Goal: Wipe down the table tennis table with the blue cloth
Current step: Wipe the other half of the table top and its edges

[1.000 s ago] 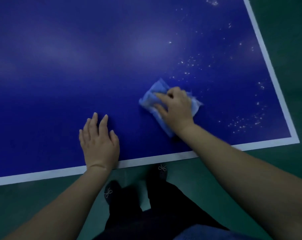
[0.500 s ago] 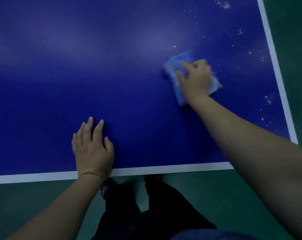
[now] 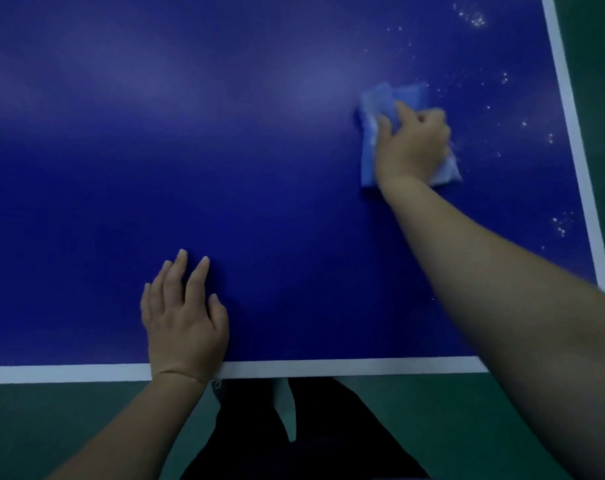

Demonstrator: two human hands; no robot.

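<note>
The dark blue table tennis table (image 3: pixel 225 168) fills most of the view, with white lines along its near and right edges. A light blue cloth (image 3: pixel 380 102) lies crumpled on it at the upper right. My right hand (image 3: pixel 412 143) presses down on the cloth with curled fingers gripping it, covering its middle. My left hand (image 3: pixel 183 317) rests flat on the table near the front edge, fingers straight and slightly spread. White droplets or specks (image 3: pixel 523 124) are scattered over the surface to the right of the cloth.
The green floor (image 3: pixel 69 420) lies below the near edge and beyond the right edge (image 3: pixel 571 109). My dark trousers (image 3: pixel 252 431) and shoes stand just under the front edge.
My right hand has slid the cloth away from me and to the right, from near the front edge into the speckled area. My left hand has stayed planted on the table.
</note>
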